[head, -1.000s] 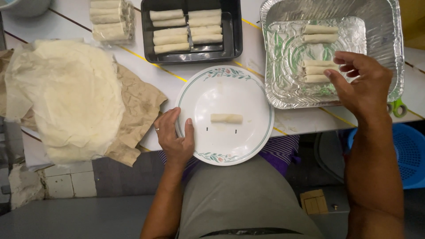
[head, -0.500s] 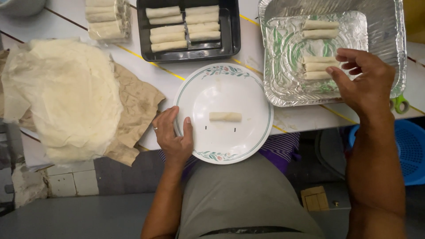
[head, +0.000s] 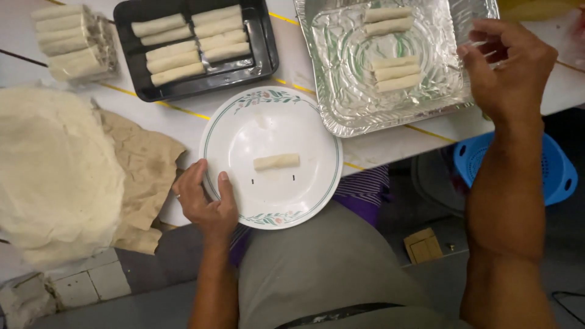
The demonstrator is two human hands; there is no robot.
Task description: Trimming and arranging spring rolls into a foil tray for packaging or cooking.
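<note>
A white round plate [head: 268, 122] with a green patterned rim lies at the table's near edge. One pale rolled spring roll [head: 276, 161] rests at its middle. My left hand [head: 204, 204] grips the plate's left rim, thumb on top. My right hand [head: 509, 67] hovers at the right edge of a foil tray [head: 341, 61], fingers curled and apart, holding nothing that I can make out. Several finished rolls [head: 396, 73] lie in that foil tray in two groups.
A black tray [head: 262, 55] holds several rolls behind the plate. More rolls [head: 70, 39] sit wrapped in clear film at far left. A stack of round wrappers [head: 55, 170] lies on brown paper [head: 146, 164]. A blue basket [head: 554, 176] stands below the table, right.
My right hand has drawn back from the rolls in the foil tray to its right edge. My left hand stays on the plate's rim.
</note>
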